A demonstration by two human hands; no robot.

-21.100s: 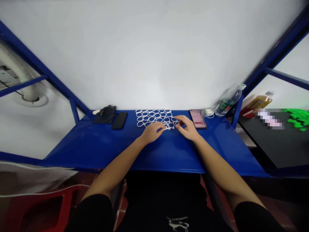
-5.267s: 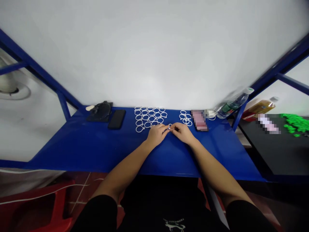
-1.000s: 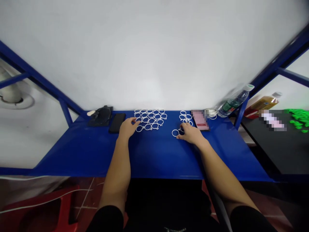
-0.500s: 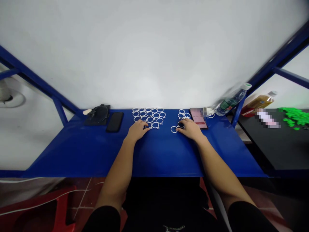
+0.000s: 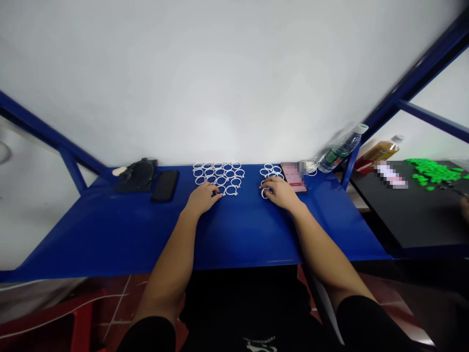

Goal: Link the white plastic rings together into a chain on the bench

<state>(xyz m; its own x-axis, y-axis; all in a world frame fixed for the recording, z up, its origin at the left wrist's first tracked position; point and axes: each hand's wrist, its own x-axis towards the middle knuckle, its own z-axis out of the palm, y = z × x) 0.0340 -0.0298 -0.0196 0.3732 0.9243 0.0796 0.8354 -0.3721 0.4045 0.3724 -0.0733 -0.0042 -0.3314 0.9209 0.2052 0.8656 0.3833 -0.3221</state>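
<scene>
Covering white rings partly: left hand, fingertips apart; separate ring part-hidden by right hand, grip cannot be told.

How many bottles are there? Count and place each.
2: a clear bottle at the right end of the blue table, and an amber bottle by the black table.

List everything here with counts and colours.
Larger ring group: many, white, centre
Smaller ring group: several, white, right
Crumpled item: one, black, left
Dark phone: one, black, left
Lit phone: one, pink, right
Clear bottle: one, green label, right
Cable: count unclear, white, right
Blue table: one, blue, centre
Black table: one, black, right
Amber bottle: one, amber, right
Green pieces: many, green, right
Seat: one, red, left
Wall: one, white, back
Another person's hand: one, right edge
Left hand: one, at larger group
Right hand: one, at smaller group
</scene>
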